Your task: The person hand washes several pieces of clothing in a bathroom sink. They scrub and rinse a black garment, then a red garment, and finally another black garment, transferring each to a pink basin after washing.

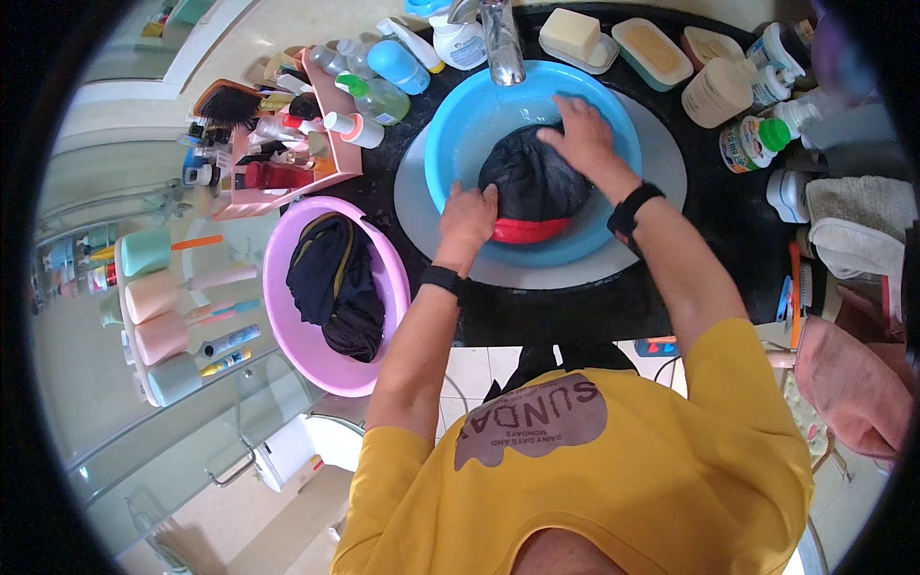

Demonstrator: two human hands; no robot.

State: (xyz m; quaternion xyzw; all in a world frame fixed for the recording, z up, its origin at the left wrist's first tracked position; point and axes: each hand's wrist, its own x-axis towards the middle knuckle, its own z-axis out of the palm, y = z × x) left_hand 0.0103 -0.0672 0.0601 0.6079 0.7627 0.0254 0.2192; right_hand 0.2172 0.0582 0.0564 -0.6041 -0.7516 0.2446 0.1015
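Note:
A black cap [535, 177] with a red brim [529, 231] lies in the light blue basin [628, 134], which stands in the sink under the tap. My left hand [468, 222] is at the cap's left side, its thumb and fingers closed on the edge near the brim. Over the far right of the cap, my right hand [582, 139] has its fingers stretched out and apart, with the thumb on the dark fabric. Both wrists wear black bands. The undersides of my left fingers are hidden.
A pink basin [280, 287] with dark clothes [335, 278] stands at the left. Behind it is a pink organizer [350, 153] full of bottles. The metal tap [502, 48] overhangs the blue basin. Soap dishes [654, 53] and bottles [717, 93] line the counter's back right.

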